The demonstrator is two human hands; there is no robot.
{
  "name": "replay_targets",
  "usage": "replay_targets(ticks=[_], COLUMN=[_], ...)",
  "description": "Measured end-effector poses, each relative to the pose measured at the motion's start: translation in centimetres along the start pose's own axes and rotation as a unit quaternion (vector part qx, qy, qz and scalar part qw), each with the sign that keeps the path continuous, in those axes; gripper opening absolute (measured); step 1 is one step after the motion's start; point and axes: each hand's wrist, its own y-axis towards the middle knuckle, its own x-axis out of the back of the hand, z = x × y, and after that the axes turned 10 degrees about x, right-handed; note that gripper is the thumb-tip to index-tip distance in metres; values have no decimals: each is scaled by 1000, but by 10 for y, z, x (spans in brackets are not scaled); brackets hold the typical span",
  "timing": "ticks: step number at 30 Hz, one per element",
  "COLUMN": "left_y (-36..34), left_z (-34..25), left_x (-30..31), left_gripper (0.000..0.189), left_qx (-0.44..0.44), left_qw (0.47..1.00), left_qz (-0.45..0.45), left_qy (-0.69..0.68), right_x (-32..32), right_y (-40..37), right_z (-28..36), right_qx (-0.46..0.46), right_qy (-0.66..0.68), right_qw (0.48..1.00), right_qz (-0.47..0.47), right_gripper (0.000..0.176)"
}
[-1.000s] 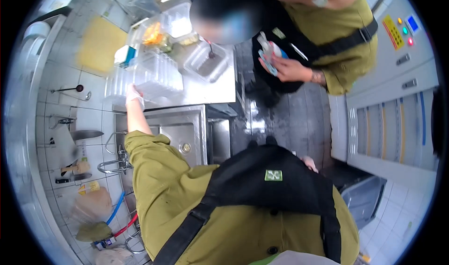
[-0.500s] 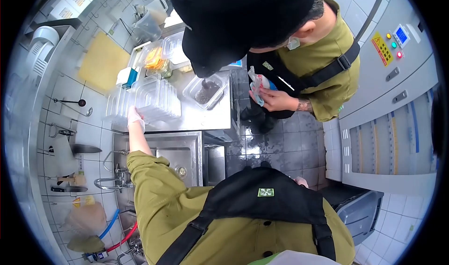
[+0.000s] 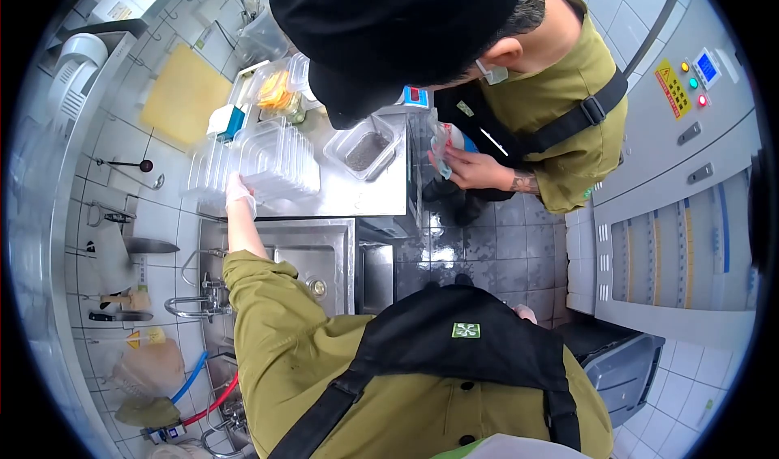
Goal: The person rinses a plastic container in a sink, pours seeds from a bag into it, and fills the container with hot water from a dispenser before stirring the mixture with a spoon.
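My left hand point(image 3: 239, 195), in a thin clear glove, reaches forward to the near side of a stack of clear plastic containers point(image 3: 272, 155) on the steel counter. Its fingers close on the stack's edge and are partly hidden by the plastic. Left of it sits a second stack of clear containers point(image 3: 207, 171). To the right, a clear tub point(image 3: 363, 152) holds dark, grainy contents. My right hand point(image 3: 524, 314) barely shows beyond the right side of my apron, low down; its fingers are hidden.
A co-worker point(image 3: 560, 94) leans in at the right, one hand point(image 3: 480, 171) holding a plastic packet point(image 3: 443, 147). A steel sink point(image 3: 308, 256) lies below my left arm. Knives point(image 3: 150, 246) hang on the tiled wall. A grey bin point(image 3: 625, 374) stands at lower right.
The view has shifted slightly. My left hand stays at the container stack. The co-worker's head has moved a little left, and the packet remains in their hand.
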Motion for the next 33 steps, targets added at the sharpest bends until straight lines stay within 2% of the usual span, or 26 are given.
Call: replay_targets(ticks=[1,4,7,10,13,16,20,33], left_y=[0,15,23,21,28,10,16,-2], left_z=[0,2,4,3,2,1,1,0], left_x=[0,3,3,1,2,0,2,0], left_gripper=[36,26,40,40,26,36,35,37], left_qx=[-4,-12,-5,-3,-3,-7,6,0], left_qw=[1000,1000,1000,1000,1000,1000,1000,1000], left_qz=[2,10,22,18,12,8,12,8], left_qy=[-1,-5,-10,-5,-3,-2,6,2], right_x=[0,-3,-3,-5,-6,-11,-4,-8], right_y=[-1,43,-13,-14,-29,27,-35,-14], right_z=[-1,-25,-4,-3,1,-27,-1,-17], right_qx=[-7,126,58,31,27,25,78,43], right_qy=[23,-197,5,72,90,146,65,158], right_qw=[1000,972,998,997,995,989,995,986], right_qz=[7,-38,7,12,-10,30,-10,23], right_gripper=[28,27,27,26,27,27,26,22])
